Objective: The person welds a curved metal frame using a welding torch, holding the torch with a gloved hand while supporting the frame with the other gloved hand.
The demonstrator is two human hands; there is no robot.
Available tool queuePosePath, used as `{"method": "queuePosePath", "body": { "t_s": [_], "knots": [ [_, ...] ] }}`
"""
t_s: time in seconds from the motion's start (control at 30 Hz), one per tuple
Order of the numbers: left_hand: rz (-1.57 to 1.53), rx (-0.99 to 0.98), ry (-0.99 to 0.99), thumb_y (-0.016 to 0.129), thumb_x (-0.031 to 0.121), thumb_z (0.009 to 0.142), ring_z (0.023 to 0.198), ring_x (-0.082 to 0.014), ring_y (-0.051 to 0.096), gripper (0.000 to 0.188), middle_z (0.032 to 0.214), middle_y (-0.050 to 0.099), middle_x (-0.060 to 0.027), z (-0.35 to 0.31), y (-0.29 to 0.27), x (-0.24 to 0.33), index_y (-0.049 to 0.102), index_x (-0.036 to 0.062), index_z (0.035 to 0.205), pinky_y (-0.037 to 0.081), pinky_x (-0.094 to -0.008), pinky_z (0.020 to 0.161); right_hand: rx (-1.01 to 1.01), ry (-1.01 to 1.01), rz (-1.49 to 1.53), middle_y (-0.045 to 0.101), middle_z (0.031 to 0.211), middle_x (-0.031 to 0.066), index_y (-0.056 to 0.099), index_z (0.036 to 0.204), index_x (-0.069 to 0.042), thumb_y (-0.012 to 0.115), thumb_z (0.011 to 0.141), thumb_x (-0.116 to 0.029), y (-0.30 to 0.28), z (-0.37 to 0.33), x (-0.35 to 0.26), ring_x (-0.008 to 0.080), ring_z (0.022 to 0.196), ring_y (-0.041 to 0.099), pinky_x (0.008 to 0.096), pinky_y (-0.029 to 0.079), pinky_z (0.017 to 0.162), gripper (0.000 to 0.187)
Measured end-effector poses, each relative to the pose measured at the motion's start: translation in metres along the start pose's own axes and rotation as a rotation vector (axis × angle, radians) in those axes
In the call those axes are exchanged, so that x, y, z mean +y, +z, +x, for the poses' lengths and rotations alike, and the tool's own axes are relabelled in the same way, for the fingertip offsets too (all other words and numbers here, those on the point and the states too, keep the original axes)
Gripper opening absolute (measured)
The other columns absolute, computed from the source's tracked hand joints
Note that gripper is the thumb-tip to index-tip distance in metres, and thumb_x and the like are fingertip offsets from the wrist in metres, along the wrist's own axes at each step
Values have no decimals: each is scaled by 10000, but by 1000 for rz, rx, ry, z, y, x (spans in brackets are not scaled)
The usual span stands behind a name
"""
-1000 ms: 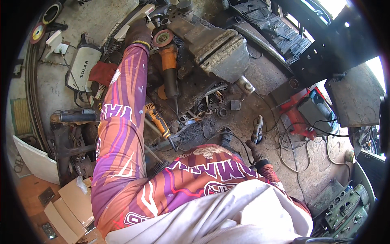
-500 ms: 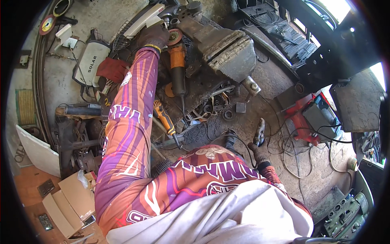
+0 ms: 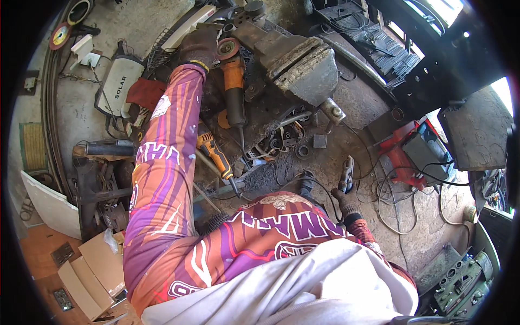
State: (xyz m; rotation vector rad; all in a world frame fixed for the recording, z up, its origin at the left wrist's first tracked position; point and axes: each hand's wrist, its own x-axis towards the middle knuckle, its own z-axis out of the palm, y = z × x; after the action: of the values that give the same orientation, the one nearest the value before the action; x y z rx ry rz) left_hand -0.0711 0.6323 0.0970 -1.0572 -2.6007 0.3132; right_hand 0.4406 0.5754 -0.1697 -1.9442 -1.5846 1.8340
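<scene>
My left hand (image 3: 198, 50), in a dark work glove, reaches to the far end of the cluttered bench. It lies beside a long white box-shaped piece (image 3: 188, 27) and next to the disc of an orange-and-black angle grinder (image 3: 234, 81). Its fingers are dark and partly hidden, so any hold is unclear. Low on the right, my right hand (image 3: 341, 200), also gloved, is closed around the lower end of a metal clamp-like tool (image 3: 347, 172). A second yellow-and-black power tool (image 3: 215, 155) lies near my left forearm.
A heavy bench vise (image 3: 306, 67) stands right of the grinder. Beyond the right hand sit a red-and-grey machine (image 3: 406, 154) and looped cables (image 3: 382, 216) on the floor. A red glove (image 3: 146, 93) and a white solar panel-like case (image 3: 120, 86) lie left; an open cardboard box (image 3: 100, 265) is lower left.
My left hand has drawn slightly back and left at the bench's far end. The view has shifted a little. My right hand still grips the clamp-like tool in nearly the same place.
</scene>
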Motion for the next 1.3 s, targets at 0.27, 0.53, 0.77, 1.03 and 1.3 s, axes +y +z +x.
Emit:
{"method": "queuePosePath", "body": {
  "t_s": [0.27, 0.53, 0.77, 1.03, 1.3],
  "knots": [
    [109, 158, 179, 479, 254, 885, 877, -333, 650, 256, 951, 651, -153, -49, -32, -7, 587, 88, 1048, 539, -443, 707, 15, -53, 27, 564, 1164, 190, 400, 1269, 11, 787, 627, -290, 9, 5, 8, 298, 1062, 552, 371, 415, 922, 809],
    [11, 546, 298, 522, 215, 893, 782, -287, 654, 152, 848, 644, -91, -115, -50, -49, 585, 108, 980, 549, -390, 641, -4, -64, -112, 542, 1213, 207, 292, 1377, 43, 788, 597, -354, 16, -5, -1, 311, 1107, 533, 359, 394, 953, 1006],
    [-1079, 1019, 98, 566, 190, 919, 872, -260, 651, 221, 963, 647, -153, -186, -85, -111, 586, 2, 1032, 552, -363, 770, 34, -161, -68, 570, 1166, 187, 319, 1362, 23, 796, 594, -377, 30, 1, 29, 293, 1039, 559, 362, 416, 920, 989],
    [-2500, 639, -9, 572, 272, 924, 796, -179, 636, 214, 909, 647, -45, -311, -41, -219, 580, 92, 1040, 559, -413, 781, -2, -220, -122, 556, 1176, 167, 272, 1396, 47, 784, 625, -305, 60, -55, 27, 268, 1053, 547, 337, 405, 933, 990],
    [-3183, -123, -420, 458, 359, 973, 614, -93, 540, 297, 778, 594, 41, -429, 61, -258, 595, 180, 1167, 457, -292, 559, -68, -295, -91, 566, 1052, 117, 340, 1359, -12, 754, 620, -332, 101, -128, 44, 239, 943, 554, 352, 429, 856, 905]
  ]
}}
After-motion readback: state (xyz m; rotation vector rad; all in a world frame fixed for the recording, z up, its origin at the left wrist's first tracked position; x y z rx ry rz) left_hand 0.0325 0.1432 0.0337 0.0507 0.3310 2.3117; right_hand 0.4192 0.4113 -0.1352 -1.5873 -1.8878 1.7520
